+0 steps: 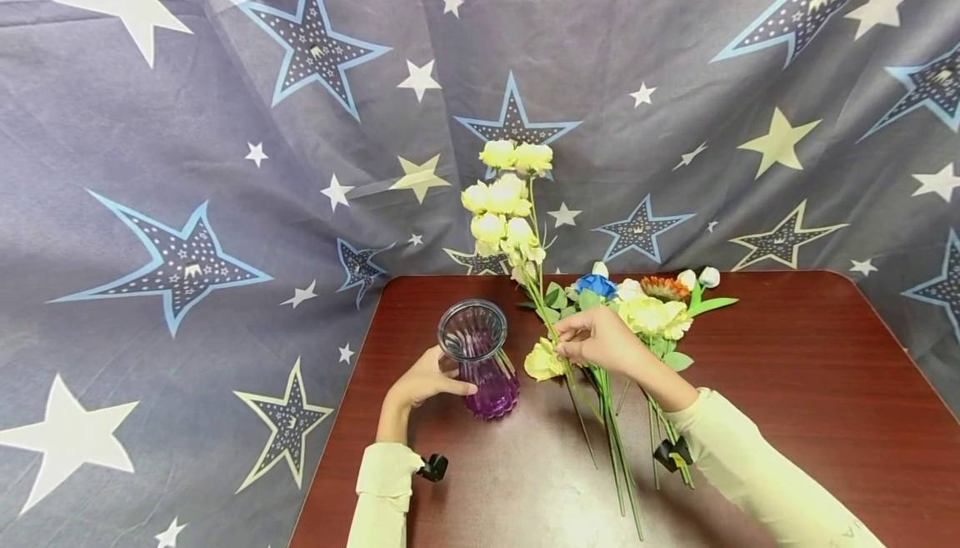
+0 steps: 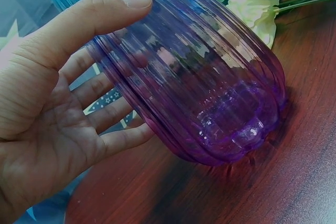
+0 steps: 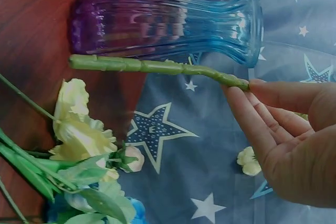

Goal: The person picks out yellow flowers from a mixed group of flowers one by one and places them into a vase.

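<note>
A grey star-printed cloth [image 1: 180,127] is hanging behind everything, and in front of it the red-brown desk [image 1: 810,381] is carrying the things. A bunch of flowers [image 1: 651,316] is lying right of centre, its green stems trailing toward the near edge. A tall pale-yellow flower spray [image 1: 504,195] is leaning up against the view of the cloth, its stem slanting down to the right and its lower end hanging near the vase. The ribbed glass vase [image 1: 486,371] is standing left of the bunch, its colour shading from purple at the base to blue at the rim. The right hand [image 1: 603,344] is pinching the spray's stem between thumb and fingers. The left hand [image 1: 422,379] is holding the vase from its left side, thumb pressing across the glass and fingers reaching round the back. Within the bunch, a blue flower [image 1: 596,284] and a smaller orange flower [image 1: 665,288] are showing.
</note>
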{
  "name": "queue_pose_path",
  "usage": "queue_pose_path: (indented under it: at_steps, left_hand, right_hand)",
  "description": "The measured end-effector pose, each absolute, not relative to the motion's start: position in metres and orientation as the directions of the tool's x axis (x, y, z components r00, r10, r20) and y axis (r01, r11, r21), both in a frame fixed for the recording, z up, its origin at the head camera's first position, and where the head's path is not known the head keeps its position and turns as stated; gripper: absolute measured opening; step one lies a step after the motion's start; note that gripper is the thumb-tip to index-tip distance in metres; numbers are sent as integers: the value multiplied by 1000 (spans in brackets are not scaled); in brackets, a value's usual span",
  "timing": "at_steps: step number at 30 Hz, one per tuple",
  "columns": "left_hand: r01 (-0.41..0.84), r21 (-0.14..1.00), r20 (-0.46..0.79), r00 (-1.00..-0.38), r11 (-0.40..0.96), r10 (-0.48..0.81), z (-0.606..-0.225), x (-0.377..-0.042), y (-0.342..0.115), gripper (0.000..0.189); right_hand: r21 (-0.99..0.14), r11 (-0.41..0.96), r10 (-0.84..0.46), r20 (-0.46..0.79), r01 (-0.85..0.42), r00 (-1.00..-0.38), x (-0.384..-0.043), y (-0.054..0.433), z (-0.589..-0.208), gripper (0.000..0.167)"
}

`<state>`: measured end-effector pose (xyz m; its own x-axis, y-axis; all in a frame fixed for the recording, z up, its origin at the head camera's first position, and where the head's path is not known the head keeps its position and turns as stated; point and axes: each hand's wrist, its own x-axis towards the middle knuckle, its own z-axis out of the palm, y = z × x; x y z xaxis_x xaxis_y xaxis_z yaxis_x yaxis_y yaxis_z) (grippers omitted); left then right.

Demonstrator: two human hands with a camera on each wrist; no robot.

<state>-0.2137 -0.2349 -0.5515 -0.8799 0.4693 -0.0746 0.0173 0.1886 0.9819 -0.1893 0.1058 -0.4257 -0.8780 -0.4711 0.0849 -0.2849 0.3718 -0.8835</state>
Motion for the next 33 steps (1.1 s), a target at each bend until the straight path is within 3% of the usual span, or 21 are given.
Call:
queue_pose_path:
  at_steps: [20,33]
  left_hand:
    - [22,979,-80,-877,205,475,-553,-216,-234,87]
    - [-4,978,-101,-884,210,456,-550,-215,-232,87]
  right_hand:
    - [-897,305,-385,190,-319,-903,-200,94,-373,29]
    - [-920,152,-353,291,-362,-889,-209,89,-328,25]
